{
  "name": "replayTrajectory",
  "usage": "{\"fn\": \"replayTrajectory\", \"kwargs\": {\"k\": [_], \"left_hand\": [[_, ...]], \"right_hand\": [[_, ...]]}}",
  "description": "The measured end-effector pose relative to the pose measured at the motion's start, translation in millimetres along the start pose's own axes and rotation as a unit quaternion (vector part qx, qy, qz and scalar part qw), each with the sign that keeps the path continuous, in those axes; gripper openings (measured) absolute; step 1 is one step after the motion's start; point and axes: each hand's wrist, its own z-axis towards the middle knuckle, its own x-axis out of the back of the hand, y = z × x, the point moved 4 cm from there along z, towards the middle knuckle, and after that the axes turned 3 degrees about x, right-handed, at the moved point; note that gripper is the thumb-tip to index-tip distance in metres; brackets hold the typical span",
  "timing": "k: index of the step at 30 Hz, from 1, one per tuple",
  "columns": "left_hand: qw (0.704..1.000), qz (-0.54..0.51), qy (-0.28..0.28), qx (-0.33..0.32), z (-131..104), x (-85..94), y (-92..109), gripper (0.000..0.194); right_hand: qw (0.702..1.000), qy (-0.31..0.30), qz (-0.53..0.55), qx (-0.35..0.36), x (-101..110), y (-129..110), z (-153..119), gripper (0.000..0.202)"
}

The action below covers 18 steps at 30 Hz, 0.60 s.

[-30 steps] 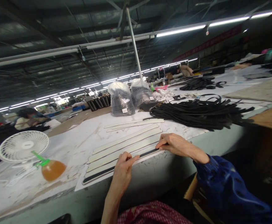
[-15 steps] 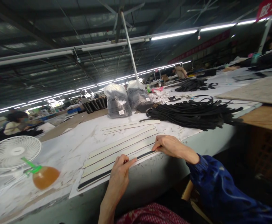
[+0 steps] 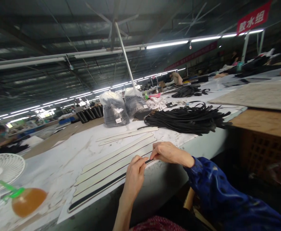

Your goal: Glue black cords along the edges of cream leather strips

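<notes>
A long black strip (image 3: 98, 190) lies along the nearest of several cream-coloured strips (image 3: 111, 159), which rest side by side on a white sheet at the table's front edge. My left hand (image 3: 135, 173) is over the strip's right part, thumb and fingers closed together on it. Just to the right, my right hand (image 3: 168, 152) pinches the black strip near its right end. Only a short dark piece shows between the two hands; the fingertips partly hide it. Two or so thin cream strips (image 3: 128, 134) lie apart, farther back.
A big bundle of black strips (image 3: 188, 118) lies right of centre, with two plastic-wrapped bags (image 3: 113, 109) behind. At left are an orange-brown bottle with a green top (image 3: 29, 201) and a white fan (image 3: 3, 171). A grey board (image 3: 256, 94) is at right. Other people work farther off.
My left hand has slid right along the black strip, close to my right hand, and its fingers have drawn together. The whole view has shifted, with table things appearing farther left.
</notes>
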Motion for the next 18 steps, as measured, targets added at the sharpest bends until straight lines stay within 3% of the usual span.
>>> {"fn": "replayTrajectory", "kwargs": {"k": [3,8,18], "left_hand": [[1.000,0.021,-0.021,0.000,2,-2.8,-2,0.036],[0.993,0.102,-0.058,-0.025,1,-5.0,0,0.047],[0.956,0.273,-0.104,-0.035,5,-11.7,5,0.062]], "right_hand": [[0.995,0.023,0.102,-0.001,11,22,-10,0.024],[0.975,0.049,0.193,-0.094,23,57,-29,0.024],[0.964,0.079,0.192,-0.166,19,63,-29,0.022]]}}
